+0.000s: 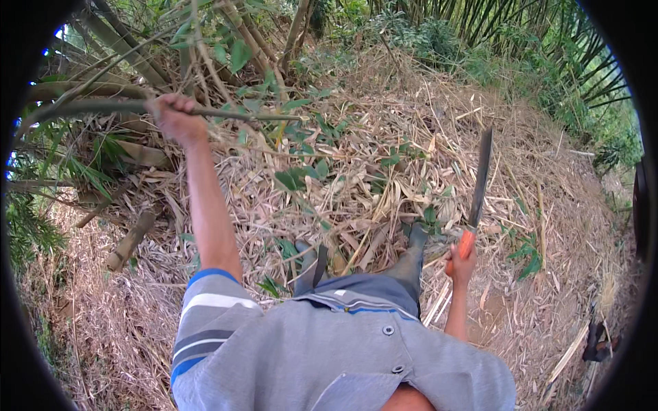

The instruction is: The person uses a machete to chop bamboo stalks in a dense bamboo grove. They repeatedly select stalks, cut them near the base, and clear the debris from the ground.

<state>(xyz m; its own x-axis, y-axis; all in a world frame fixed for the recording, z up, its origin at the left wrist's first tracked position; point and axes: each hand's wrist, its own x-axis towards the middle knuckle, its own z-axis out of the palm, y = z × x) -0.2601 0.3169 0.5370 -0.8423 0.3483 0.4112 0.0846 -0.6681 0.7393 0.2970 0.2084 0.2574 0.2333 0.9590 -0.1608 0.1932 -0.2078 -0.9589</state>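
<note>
My left hand (179,118) is raised with the arm stretched forward, its fingers wrapped round a long green-brown bamboo stem (253,116). The stem runs from the left edge to a cut-looking end right of the hand. On the right, my right hand (459,265) grips the orange handle of a machete (481,181). The dark, long blade points up and away from me, apart from the stem. The left hand is slightly blurred.
Dry leaves and straw (384,164) cover the sloping ground, with green leafy sprigs (295,177) among them. A cut bamboo stump (130,241) juts out at the left. Thick bamboo culms (130,51) stand at upper left, more bamboo (521,27) at upper right. My boots (411,253) stand in the litter.
</note>
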